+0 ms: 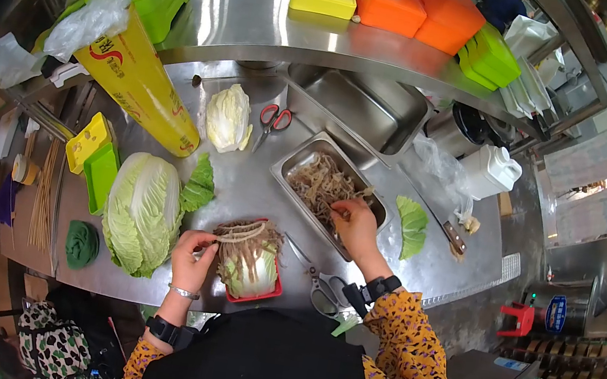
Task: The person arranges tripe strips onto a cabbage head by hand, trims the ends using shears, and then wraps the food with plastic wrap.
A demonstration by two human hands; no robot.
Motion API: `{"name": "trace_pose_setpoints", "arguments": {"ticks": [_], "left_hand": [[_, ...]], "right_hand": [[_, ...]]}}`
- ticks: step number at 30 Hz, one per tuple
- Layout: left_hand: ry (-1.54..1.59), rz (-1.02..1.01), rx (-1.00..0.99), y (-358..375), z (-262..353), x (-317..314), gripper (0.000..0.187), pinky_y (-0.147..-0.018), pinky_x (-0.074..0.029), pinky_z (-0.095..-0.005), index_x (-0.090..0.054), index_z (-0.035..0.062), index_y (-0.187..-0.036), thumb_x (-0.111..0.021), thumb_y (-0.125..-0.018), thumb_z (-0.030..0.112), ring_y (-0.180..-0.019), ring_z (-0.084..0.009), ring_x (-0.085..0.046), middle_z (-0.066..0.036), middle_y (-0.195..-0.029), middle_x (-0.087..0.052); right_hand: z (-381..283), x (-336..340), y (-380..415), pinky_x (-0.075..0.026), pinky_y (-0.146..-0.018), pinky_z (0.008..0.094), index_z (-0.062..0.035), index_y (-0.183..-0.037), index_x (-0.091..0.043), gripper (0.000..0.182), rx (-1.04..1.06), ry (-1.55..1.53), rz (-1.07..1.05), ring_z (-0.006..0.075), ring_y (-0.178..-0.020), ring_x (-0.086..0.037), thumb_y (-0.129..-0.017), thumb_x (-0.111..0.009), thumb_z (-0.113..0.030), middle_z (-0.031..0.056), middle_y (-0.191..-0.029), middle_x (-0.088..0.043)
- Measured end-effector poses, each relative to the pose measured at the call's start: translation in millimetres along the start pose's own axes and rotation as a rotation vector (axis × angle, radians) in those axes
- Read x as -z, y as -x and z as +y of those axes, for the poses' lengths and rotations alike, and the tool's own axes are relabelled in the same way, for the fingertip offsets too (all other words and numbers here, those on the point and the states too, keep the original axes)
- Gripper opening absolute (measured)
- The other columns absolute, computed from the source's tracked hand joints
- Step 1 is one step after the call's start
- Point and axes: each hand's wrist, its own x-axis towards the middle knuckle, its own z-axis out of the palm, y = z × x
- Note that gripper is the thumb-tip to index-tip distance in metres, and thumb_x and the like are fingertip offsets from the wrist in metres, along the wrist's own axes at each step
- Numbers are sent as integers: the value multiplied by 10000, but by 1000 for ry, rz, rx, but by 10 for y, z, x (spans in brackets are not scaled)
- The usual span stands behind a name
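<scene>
My left hand [193,258] is closed in a pinch at the left end of a pale strip [240,237]. This strip lies across a bundle of brown strips [254,257] draped over a piece of cabbage [251,276] in a red basket [276,287]. Over the metal pan [289,158], my right hand [357,229] has its fingertips pinched together among loose brown strips [320,180]. A whole napa cabbage [143,213] stands left of my left hand. Scissors with grey handles [327,293] lie between the basket and my right wrist.
Red-handled scissors [275,118] and a smaller cabbage [228,119] lie farther back. A knife [454,236] and a cabbage leaf [411,227] are to the right. A yellow roll [139,79] leans at left, beside a green tray [99,178]. A deep steel pan [363,108] sits behind.
</scene>
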Motion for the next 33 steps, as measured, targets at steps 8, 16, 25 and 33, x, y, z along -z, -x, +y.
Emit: {"name": "trace_pose_setpoints", "arguments": {"ticks": [8,16,25,33], "left_hand": [[79,28,2,-19,130,105,156,-739,-493,-272,-660,20,-942,-672,-788,4,-822,-161,-601,-69,-949,-605],[220,-90,-65,-279,688,-52,148,-717,-490,-246,-664,10,-959,-679,-812,22,-803,-126,-599,-53,-926,-611],[398,-328,-244,-925,1237,-699,236,-834,-475,-291,-640,43,-1117,-562,-948,187,-931,-147,-603,-52,-1004,-643],[788,-836,-43,-872,1353,-813,408,-973,-424,-311,-594,5,-1209,-438,-1011,327,-1074,-148,-578,-65,-1148,-629]], "right_hand": [[189,141,-142,-497,-683,317,-60,-876,-691,163,-9,128,-158,246,-760,-633,-725,-743,-91,84,-812,-644],[-399,917,-373,-443,-646,202,-39,-872,-668,94,-184,-557,-392,39,-721,-555,-832,-729,-97,-38,-790,-634],[-1438,1572,-400,-474,-658,236,-30,-878,-656,103,187,-201,-398,85,-753,-596,-794,-714,-17,0,-820,-640],[-1772,1718,-433,-500,-676,272,-23,-886,-648,132,525,-127,-344,151,-758,-617,-773,-685,34,52,-843,-634]]}}
